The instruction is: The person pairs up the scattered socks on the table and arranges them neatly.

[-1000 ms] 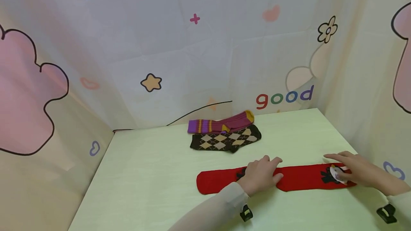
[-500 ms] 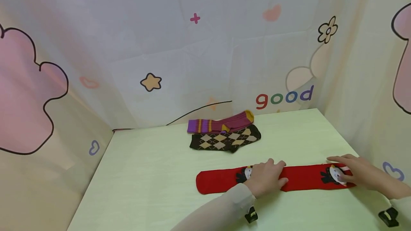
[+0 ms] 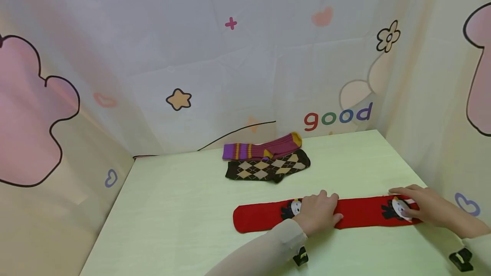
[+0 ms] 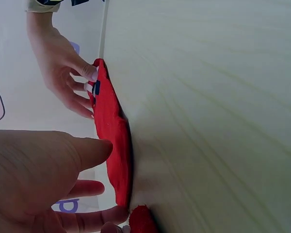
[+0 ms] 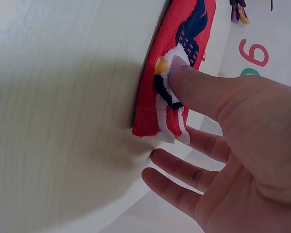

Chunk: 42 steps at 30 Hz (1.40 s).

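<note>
Two red socks with black-and-white bird figures lie flat, end to end, on the table. My left hand (image 3: 316, 214) rests over where the left red sock (image 3: 255, 217) meets the right red sock (image 3: 358, 213); its fingers look relaxed and its thumb touches the right sock. At that sock's cuff end, my right hand (image 3: 431, 205) lays its thumb (image 5: 182, 77) on the bird figure, fingers spread past the far edge. Behind them lie a dark argyle sock (image 3: 264, 169) and a maroon sock (image 3: 272, 147) with purple and yellow bands, side by side.
The pale green table (image 3: 165, 212) has a patterned curtain (image 3: 215, 63) behind it and at both sides. A black strap piece (image 3: 301, 257) shows at the left wrist, another (image 3: 461, 260) at the right.
My left hand has shifted slightly right along the red socks, uncovering more of the left sock's bird figure. The right hand has barely moved.
</note>
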{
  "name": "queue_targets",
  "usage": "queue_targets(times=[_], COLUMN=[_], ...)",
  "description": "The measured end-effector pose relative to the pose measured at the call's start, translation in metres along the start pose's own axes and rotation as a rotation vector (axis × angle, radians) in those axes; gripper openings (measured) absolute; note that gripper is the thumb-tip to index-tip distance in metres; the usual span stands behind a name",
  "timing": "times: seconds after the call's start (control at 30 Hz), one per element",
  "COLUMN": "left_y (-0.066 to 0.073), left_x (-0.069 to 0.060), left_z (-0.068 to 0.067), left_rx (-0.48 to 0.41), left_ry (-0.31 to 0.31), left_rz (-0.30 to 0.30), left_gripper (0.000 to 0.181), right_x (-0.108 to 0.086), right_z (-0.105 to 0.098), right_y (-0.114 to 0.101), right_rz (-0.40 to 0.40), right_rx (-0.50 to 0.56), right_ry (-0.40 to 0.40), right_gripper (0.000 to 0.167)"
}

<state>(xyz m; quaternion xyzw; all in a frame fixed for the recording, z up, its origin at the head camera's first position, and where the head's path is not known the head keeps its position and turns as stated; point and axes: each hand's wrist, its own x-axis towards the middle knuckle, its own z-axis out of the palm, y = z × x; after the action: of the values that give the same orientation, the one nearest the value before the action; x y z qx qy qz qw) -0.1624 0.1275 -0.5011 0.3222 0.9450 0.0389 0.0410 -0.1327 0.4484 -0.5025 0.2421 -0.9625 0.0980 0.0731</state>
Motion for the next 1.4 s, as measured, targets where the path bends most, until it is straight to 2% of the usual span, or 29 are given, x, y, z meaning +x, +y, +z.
queue_targets(times=[0.13, 0.37, 0.8, 1.13, 1.4], left_y=[0.001, 0.003, 0.003, 0.002, 0.001], left_x=[0.002, 0.005, 0.007, 0.010, 0.013], left_z=[0.002, 0.003, -0.002, -0.004, -0.001], left_rx=[0.020, 0.028, 0.038, 0.000, -0.046], left_ry=[-0.010, -0.024, -0.019, -0.036, -0.008], left_rz=[-0.013, -0.021, -0.007, -0.044, -0.042], left_gripper=[0.032, 0.029, 0.029, 0.033, 0.028], right_x=[0.001, 0.002, 0.003, 0.004, 0.003], right_z=[-0.002, -0.004, -0.009, -0.008, -0.002], right_y=[-0.003, -0.004, -0.003, -0.002, 0.000], right_rz=[0.003, 0.050, 0.084, 0.088, 0.073], right_rx=[0.008, 0.006, 0.016, 0.023, 0.035], right_ry=[0.011, -0.022, -0.056, -0.068, -0.061], right_gripper=[0.050, 0.043, 0.042, 0.043, 0.043])
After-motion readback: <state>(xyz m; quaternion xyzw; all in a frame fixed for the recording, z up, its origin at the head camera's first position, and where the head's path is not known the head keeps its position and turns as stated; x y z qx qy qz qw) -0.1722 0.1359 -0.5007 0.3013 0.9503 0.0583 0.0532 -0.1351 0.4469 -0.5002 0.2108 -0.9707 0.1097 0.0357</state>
